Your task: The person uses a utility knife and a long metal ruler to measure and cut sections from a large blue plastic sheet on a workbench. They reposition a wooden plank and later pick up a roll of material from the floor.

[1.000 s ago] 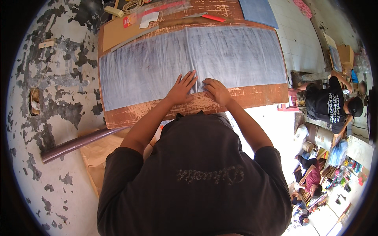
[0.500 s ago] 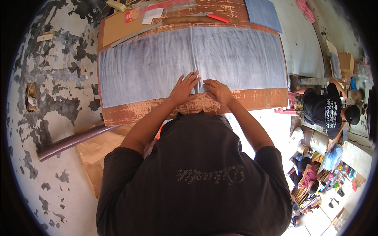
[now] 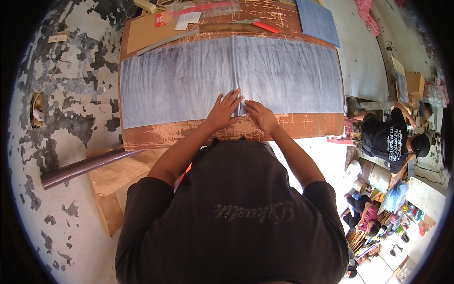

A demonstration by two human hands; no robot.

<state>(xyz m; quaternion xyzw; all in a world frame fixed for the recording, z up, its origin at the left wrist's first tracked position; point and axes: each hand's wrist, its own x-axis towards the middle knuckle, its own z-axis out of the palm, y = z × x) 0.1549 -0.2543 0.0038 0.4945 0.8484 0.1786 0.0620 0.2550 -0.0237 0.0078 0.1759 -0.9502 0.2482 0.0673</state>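
A long blue-grey streaked sheet lies across the brown worn table. A narrow raised fold runs over its middle from the far edge to the near edge. My left hand lies flat on the sheet just left of the fold, fingers spread, near the front edge. Right of the fold, my right hand rests with its fingers slightly bent and the tips on the sheet. A small piece of the fold shows between the two hands. Neither hand appears to grip anything.
Behind the sheet lie a long blade-like tool with a red end, cardboard and white paper. A blue panel sits at the far right corner. A dark pole stands out at left. Other people work at right.
The whole view has shifted slightly, so the table sits a little lower in the picture. Both hands keep nearly the same place on the sheet beside the fold.
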